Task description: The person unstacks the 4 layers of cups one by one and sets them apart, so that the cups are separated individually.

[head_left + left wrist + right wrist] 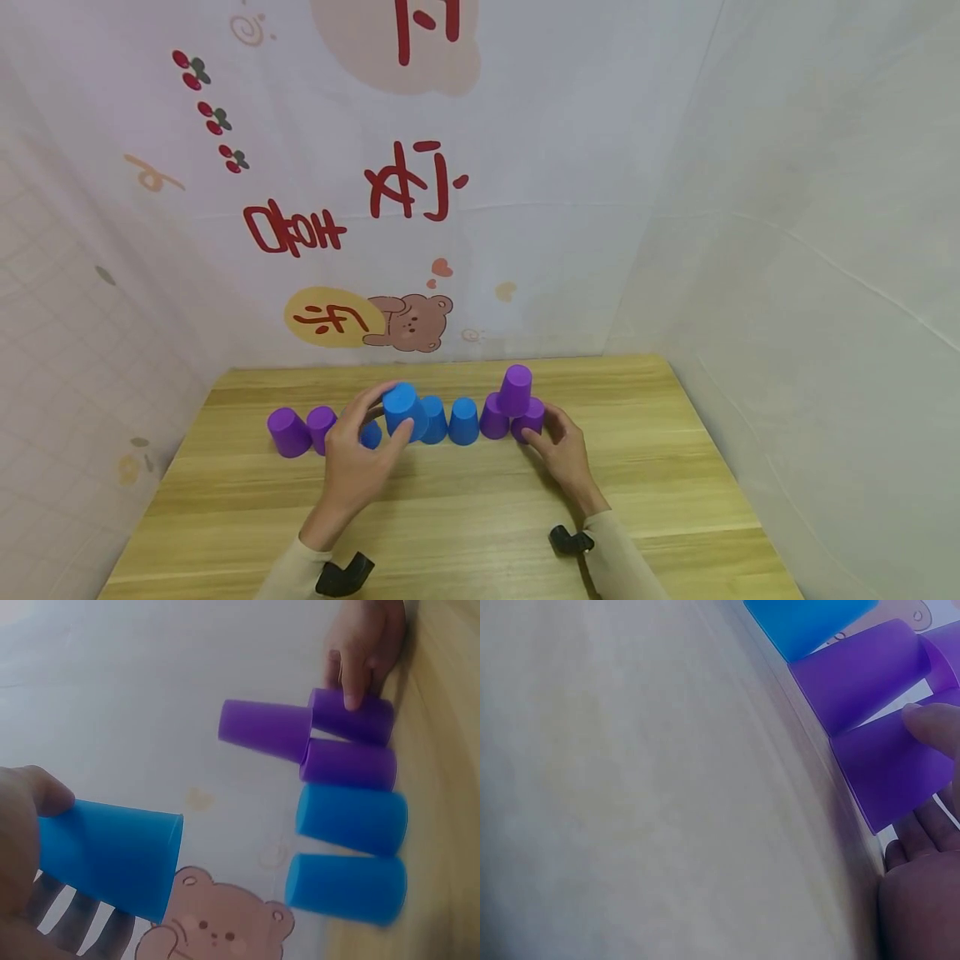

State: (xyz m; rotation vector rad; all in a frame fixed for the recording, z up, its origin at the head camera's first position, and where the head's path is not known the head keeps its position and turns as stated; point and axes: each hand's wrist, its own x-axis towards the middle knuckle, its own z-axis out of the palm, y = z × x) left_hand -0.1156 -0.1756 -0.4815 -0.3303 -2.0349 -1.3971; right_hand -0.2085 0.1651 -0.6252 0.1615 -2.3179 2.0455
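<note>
My left hand [358, 457] grips an upside-down blue cup [112, 851], raised above the table, with the thumb on one side and the fingers around the other. At the right end of a row of upturned cups, my right hand [567, 460] holds a purple cup [892, 765], its thumb across the near side. A second purple cup [493, 418] stands beside that one, and a third purple cup [516, 390] rests upside down across the two. Left of them stand two blue cups [463, 423], [349, 889]. Another blue cup [371, 435] is partly hidden behind my left hand.
Two more purple cups [288, 433], [321, 427] stand upside down at the left end of the row. The wooden table [465, 517] meets a white printed cloth [540, 250] behind the cups and on both sides.
</note>
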